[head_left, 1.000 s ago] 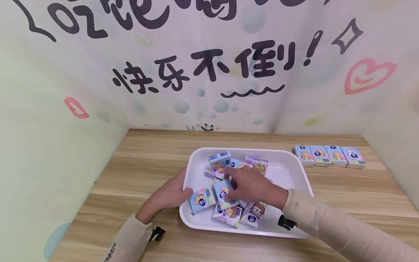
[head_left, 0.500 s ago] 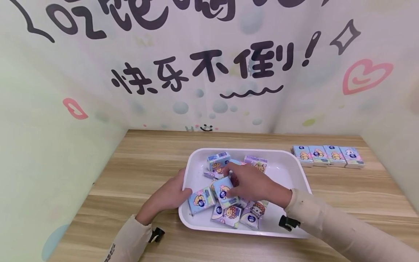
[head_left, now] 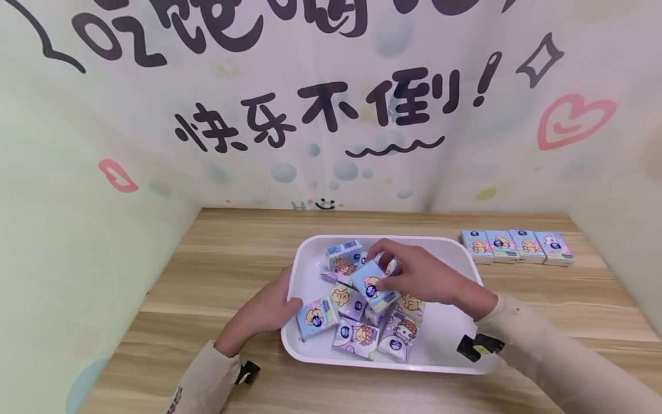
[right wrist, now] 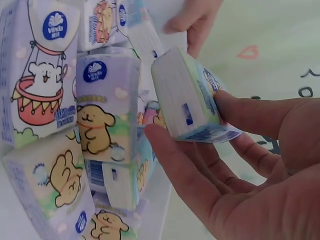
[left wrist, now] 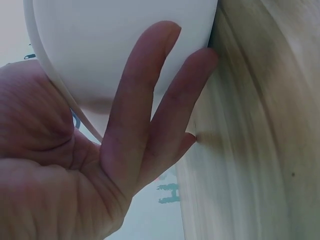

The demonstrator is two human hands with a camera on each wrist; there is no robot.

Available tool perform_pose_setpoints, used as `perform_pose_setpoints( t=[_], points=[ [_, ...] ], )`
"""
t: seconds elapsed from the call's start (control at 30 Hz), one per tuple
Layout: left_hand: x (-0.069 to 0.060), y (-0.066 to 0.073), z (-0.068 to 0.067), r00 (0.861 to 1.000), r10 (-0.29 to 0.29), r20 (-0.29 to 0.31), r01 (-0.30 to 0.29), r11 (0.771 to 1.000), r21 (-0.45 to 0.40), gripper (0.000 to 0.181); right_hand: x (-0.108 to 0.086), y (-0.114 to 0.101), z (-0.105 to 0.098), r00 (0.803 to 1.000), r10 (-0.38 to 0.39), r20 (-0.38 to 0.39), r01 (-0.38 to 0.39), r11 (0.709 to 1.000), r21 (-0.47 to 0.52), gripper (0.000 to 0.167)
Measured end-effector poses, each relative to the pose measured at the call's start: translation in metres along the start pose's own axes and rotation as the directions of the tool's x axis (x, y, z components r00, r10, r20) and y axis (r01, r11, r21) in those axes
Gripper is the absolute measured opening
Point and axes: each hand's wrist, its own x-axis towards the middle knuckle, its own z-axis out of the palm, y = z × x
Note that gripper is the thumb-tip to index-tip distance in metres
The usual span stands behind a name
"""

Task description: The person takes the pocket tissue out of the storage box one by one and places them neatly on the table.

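My right hand (head_left: 421, 273) pinches a blue tissue pack (head_left: 373, 286) between thumb and fingers, over the white tray (head_left: 450, 322). In the right wrist view the pack (right wrist: 177, 95) is tilted with its end toward the camera, above the other packs. My left hand (head_left: 266, 305) holds the tray's left side, thumb over the rim. The left wrist view shows its fingers (left wrist: 132, 95) against the outer wall. Inside the tray lie several purple tissue packs (head_left: 357, 339). Another blue pack (head_left: 316, 316) lies near the left thumb, and one blue pack (head_left: 343, 255) stands at the back.
A row of several blue tissue packs (head_left: 517, 247) lies side by side on the wooden table (head_left: 227, 241), right of the tray toward the back. Behind the table hangs a white printed cloth (head_left: 310, 167) with black lettering.
My right hand has lifted the blue tissue pack off the pile and moved it up and to the right, uncovering purple packs below. The left hand stays on the tray.
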Motion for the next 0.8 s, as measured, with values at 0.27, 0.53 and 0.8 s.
perform_pose_setpoints(
  t=[0.27,0.53,0.8],
  points=[
    [0.007,-0.002,-0.003,1.000,0.003,-0.004,-0.003,1.000,0.008,0.080,-0.023,0.014,-0.027,0.995,0.087,-0.040,-0.078,0.979,0.189,0.046],
    [0.015,-0.004,-0.008,1.000,-0.023,-0.012,0.023,1.000,-0.001,0.078,-0.043,0.036,-0.049,0.983,0.133,-0.126,-0.091,0.950,0.299,0.056],
    [0.020,-0.004,-0.013,0.999,-0.038,-0.005,0.038,0.999,0.011,0.079,-0.059,0.065,-0.062,0.955,0.202,-0.218,-0.115,0.928,0.356,0.064]
  ],
)
